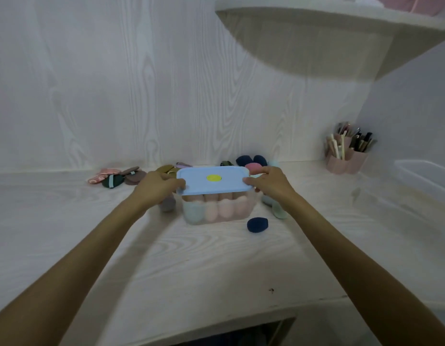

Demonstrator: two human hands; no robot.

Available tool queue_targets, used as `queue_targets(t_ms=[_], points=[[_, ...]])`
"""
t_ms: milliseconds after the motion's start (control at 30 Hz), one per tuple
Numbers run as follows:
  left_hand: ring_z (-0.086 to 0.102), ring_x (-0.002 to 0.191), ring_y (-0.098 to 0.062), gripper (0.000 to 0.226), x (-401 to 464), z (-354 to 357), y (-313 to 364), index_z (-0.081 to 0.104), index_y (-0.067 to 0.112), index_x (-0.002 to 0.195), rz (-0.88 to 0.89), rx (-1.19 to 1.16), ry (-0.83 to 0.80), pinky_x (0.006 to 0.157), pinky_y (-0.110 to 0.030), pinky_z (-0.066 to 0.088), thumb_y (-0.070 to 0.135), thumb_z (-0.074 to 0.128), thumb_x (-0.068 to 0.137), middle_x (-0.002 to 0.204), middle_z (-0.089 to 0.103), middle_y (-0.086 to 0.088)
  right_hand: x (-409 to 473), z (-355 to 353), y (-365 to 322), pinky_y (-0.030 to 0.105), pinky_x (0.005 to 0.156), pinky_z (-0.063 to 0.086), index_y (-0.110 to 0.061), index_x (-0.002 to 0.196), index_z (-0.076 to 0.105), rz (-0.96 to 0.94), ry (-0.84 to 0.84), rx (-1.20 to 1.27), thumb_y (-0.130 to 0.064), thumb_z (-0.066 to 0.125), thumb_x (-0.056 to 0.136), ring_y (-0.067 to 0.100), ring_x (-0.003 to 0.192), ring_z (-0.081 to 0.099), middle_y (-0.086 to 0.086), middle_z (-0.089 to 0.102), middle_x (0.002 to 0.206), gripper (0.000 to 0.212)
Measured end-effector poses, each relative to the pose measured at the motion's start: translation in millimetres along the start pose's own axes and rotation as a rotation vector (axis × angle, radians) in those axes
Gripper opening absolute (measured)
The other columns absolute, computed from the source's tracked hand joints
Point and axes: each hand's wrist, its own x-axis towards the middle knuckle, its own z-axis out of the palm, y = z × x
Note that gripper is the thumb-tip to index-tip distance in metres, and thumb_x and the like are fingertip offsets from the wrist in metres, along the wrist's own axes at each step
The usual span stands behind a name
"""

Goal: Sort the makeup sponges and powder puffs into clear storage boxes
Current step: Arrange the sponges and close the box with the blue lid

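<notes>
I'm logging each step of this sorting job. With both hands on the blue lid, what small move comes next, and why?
Probably press the blue lid down onto the clear box: both hands grip its ends, it sits over the box, and sponges fill the box.

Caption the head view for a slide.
Both hands, left hand and right hand, hold blue lid over sponge-filled clear box.

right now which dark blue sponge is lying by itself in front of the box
The dark blue sponge off the clear box's front right corner, alone on the desk. The other dark blue ones sit clustered behind the box by the wall.
</notes>
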Motion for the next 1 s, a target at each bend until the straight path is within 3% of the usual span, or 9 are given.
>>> queue_targets(t_ms=[100, 167, 267, 333, 467, 633, 767, 867, 1000], points=[[0.059, 0.084, -0.024, 0.038, 7, 5, -7, 0.071, 0.019, 0.101, 0.005, 0.196, 0.059, 0.071, -0.031, 0.044, 0.044, 0.066, 0.074, 0.094, 0.066, -0.007, 1, -1, 2, 0.006, 0.046, 0.04, -0.006, 0.12, 0.063, -0.034, -0.007, -0.04, -0.019, 0.067, 0.085, 0.004, 0.063, 0.052, 0.009, 0.061, 0.125, 0.038], [0.06, 0.086, -0.026, 0.05, 13, 8, -12, 0.069, 0.023, 0.102, 0.004, 0.352, 0.099, 0.068, -0.03, 0.042, 0.057, 0.057, 0.067, 0.089, 0.065, -0.003, 0, -1, -1, 0.007, 0.055, 0.045, -0.004, 0.117, 0.065, -0.063, 0.006, -0.065, -0.015, 0.064, 0.086, 0.01, 0.069, 0.056, 0.011, 0.062, 0.123, 0.033], [0.06, 0.084, -0.026, 0.053, 19, 13, -14, 0.068, 0.025, 0.103, 0.003, 0.482, 0.124, 0.063, -0.028, 0.04, 0.059, 0.051, 0.066, 0.09, 0.066, -0.004, -1, -1, -2, 0.035, 0.089, 0.053, -0.001, 0.113, 0.066, -0.047, 0.019, -0.107, -0.012, 0.064, 0.085, 0.024, 0.097, 0.062, 0.014, 0.065, 0.118, 0.03], [0.06, 0.088, -0.027, 0.038, 21, 15, -15, 0.069, 0.027, 0.105, 0.015, 0.503, 0.141, 0.066, -0.029, 0.041, 0.052, 0.057, 0.079, 0.096, 0.066, -0.006, 0, 0, 1, 0.04, 0.093, 0.052, -0.002, 0.12, 0.063, -0.008, -0.011, -0.115, -0.013, 0.063, 0.086, 0.026, 0.108, 0.06, 0.011, 0.063, 0.124, 0.035], [0.059, 0.084, -0.029, 0.03, 20, 14, -15, 0.07, 0.023, 0.097, 0.03, 0.512, 0.135, 0.064, -0.028, 0.039, 0.046, 0.059, 0.081, 0.087, 0.065, -0.006, 1, 2, 0, 0.032, 0.085, 0.055, -0.003, 0.127, 0.058, 0.053, -0.042, -0.046, -0.011, 0.062, 0.087, 0.025, 0.109, 0.06, 0.01, 0.057, 0.13, 0.041], [0.054, 0.062, -0.025, 0.037, 10, 14, 3, 0.063, 0.012, 0.075, 0.042, 0.507, 0.074, 0.051, -0.024, 0.031, 0.037, 0.048, 0.052, 0.054, 0.053, 0.001, -2, 0, -8, 0.042, 0.086, 0.056, 0.005, 0.119, 0.06, 0.045, -0.02, -0.132, -0.001, 0.059, 0.083, 0.03, 0.108, 0.061, 0.018, 0.06, 0.125, 0.037], [0.055, 0.042, -0.01, 0.011, 7, 15, 11, 0.06, 0.009, 0.081, -0.01, 0.483, 0.052, 0.057, -0.023, 0.046, 0.019, 0.056, 0.078, 0.05, 0.059, 0.004, -3, -3, -12, 0.039, 0.08, 0.058, 0.005, 0.112, 0.064, 0.089, -0.053, -0.165, -0.001, 0.058, 0.083, 0.021, 0.087, 0.061, 0.017, 0.065, 0.114, 0.03], [0.06, 0.044, -0.015, 0.009, 11, 17, 9, 0.057, 0.007, 0.085, -0.041, 0.473, 0.053, 0.073, -0.033, 0.055, 0.012, 0.052, 0.081, 0.053, 0.063, 0.001, -3, -6, -13, 0.03, 0.068, 0.056, 0.006, 0.114, 0.062, 0.095, -0.087, -0.158, -0.001, 0.059, 0.084, 0.02, 0.082, 0.059, 0.019, 0.065, 0.115, 0.031], [0.059, 0.049, -0.015, 0.004, 5, 16, 12, 0.052, 0.012, 0.083, -0.008, 0.443, 0.019, 0.058, -0.027, 0.05, 0.008, 0.051, 0.084, 0.064, 0.06, 0.0, -3, -13, -16, 0.026, 0.066, 0.054, 0.006, 0.118, 0.06, 0.124, -0.168, -0.133, -0.001, 0.061, 0.086, 0.017, 0.072, 0.059, 0.019, 0.064, 0.116, 0.033]])
